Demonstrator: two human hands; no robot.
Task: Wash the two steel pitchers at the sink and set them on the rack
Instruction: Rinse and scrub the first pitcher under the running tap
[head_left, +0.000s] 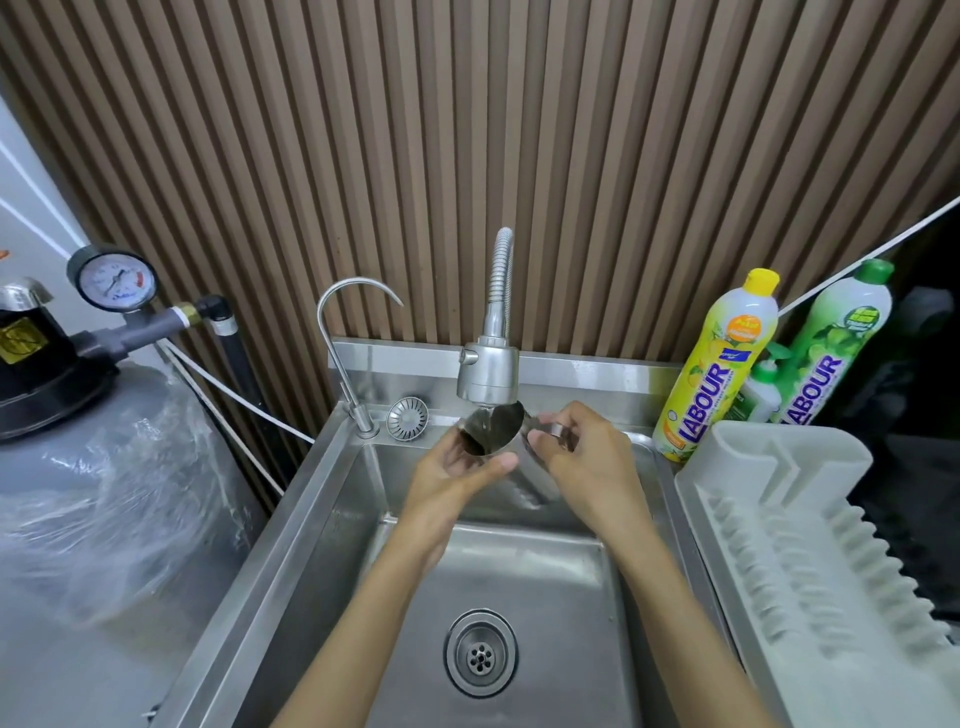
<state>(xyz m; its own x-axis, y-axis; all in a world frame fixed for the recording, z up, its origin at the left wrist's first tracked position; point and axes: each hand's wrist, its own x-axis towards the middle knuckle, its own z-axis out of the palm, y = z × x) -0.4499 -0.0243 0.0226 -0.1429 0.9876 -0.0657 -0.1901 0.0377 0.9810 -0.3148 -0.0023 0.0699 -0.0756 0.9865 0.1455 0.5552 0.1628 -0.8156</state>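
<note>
Right of my left hand (457, 470), which curls round the pitcher (496, 431) under the tap (488, 376), my right hand (584, 457) grips its handle.

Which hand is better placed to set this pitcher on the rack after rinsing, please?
Probably the right hand: it grips the pitcher by its handle, and the rack stands on that side of the sink. The left hand only cups the pitcher's body.

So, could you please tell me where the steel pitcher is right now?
In the head view the steel pitcher is mid-frame above the sink, right under the running spray tap, the left hand cupping its body and the right hand gripping its handle.
</note>
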